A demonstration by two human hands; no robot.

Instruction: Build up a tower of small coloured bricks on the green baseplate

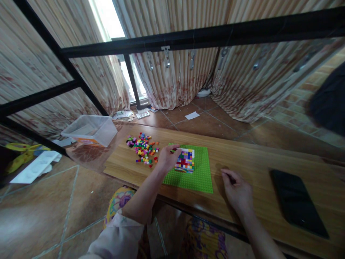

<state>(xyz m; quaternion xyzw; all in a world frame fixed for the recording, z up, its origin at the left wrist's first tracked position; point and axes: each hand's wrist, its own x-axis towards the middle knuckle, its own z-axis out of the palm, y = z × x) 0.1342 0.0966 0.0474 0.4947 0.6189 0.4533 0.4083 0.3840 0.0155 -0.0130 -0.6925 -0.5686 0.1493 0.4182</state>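
A block of small multicoloured toy bricks (185, 162) stands on a green studded baseplate (203, 169). My left hand (168, 158) reaches over the baseplate's left part, its thumb and forefinger pinched together at the block's upper left corner. Whatever sits between those fingertips is too small to make out. To the right of the baseplate, my right hand (238, 190) rests on the wooden table with its fingers loosely curled closed, and nothing shows in it. Loose bricks (144, 147) of many colours lie scattered left of the baseplate.
A black tablet-like device (298, 201) lies at the table's right. Off its left end stands a clear plastic bin (94, 129) with an orange label. Black metal bars (188, 39) cross in front of striped curtains (178, 79). A dark shape (330, 100) shows at the right edge.
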